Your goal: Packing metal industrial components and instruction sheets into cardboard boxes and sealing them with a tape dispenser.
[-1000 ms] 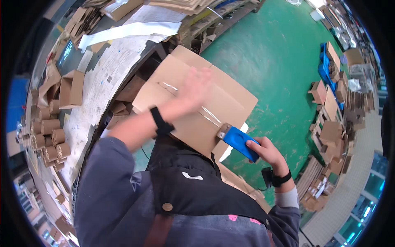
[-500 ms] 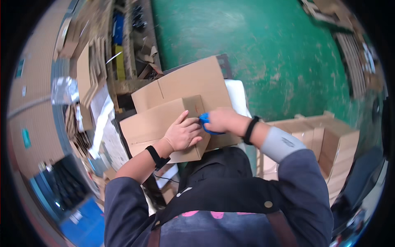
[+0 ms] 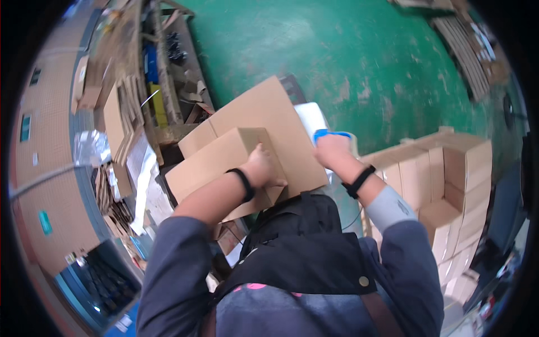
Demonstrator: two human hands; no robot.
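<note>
A brown cardboard box (image 3: 216,160) lies in front of me on a larger flat cardboard piece (image 3: 292,143). My left hand (image 3: 261,167) is at the box's near right end. Its thumb points up along the edge, and its fingers curl over the end face, partly hidden. Off to the right, apart from the box, my right hand (image 3: 334,151) is closed round a blue curved tool (image 3: 321,135). That tool has a rounded, ring-like outline, but most of it is covered by my fingers, so its exact kind does not show.
Beyond the cardboard is a white block-like thing (image 3: 310,117). Stacked cartons (image 3: 412,174) stand at the right. Leaning cardboard sheets (image 3: 115,121) and a wooden rack (image 3: 168,78) are on the left. Green floor (image 3: 337,62) stretches ahead, with a pallet-like stack (image 3: 460,56) at far right.
My right hand has drawn the blue tool away from the box's end, to the right and slightly farther off. My left hand has shifted from the box's top onto its end.
</note>
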